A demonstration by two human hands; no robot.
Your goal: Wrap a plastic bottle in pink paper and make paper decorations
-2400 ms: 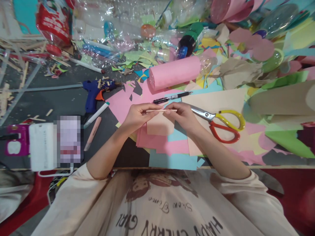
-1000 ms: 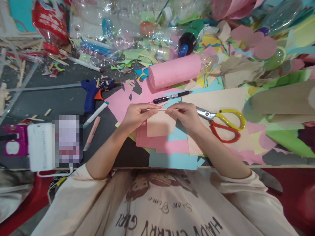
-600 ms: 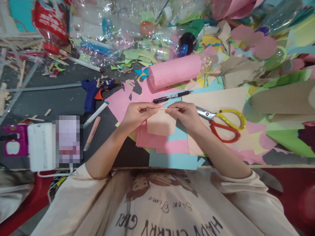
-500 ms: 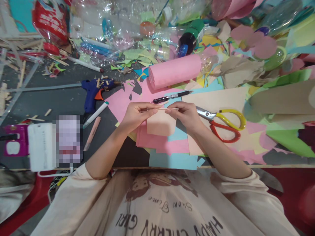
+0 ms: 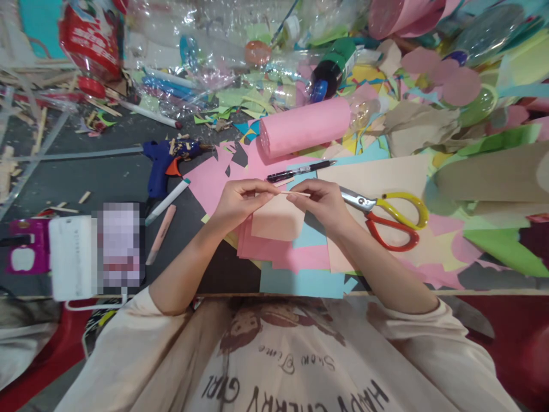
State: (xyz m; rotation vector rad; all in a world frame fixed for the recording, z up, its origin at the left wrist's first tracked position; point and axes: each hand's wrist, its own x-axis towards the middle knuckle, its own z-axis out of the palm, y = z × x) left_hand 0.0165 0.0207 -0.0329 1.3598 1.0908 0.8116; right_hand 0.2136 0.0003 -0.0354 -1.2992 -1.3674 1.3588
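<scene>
A small cream piece of paper (image 5: 278, 218) is pinched between my two hands. Thumb and fingers of my left hand (image 5: 246, 200) close on its far edge near the left corner. My right hand (image 5: 321, 199) grips the same edge further right. Along this edge runs a thin pale ridge, slightly tilted; whether it is a fold or a roll I cannot tell. Below the piece lie pink sheets (image 5: 257, 248) and a light blue sheet (image 5: 300, 281). A black pen (image 5: 300, 170) rests just beyond my fingers. Scissors (image 5: 388, 214) with yellow and red handles lie right of my right hand.
A pink-wrapped bottle (image 5: 306, 127) lies beyond the pen. To the left are a blue glue gun (image 5: 158, 166), markers (image 5: 167, 201), a phone (image 5: 120, 243) and a white power bank (image 5: 72, 257). Plastic bottles and paper scraps crowd the back.
The cream paper has shifted slightly left and its pinched edge has tilted, lower on the right. Both hands keep their pinch, with only small finger movement.
</scene>
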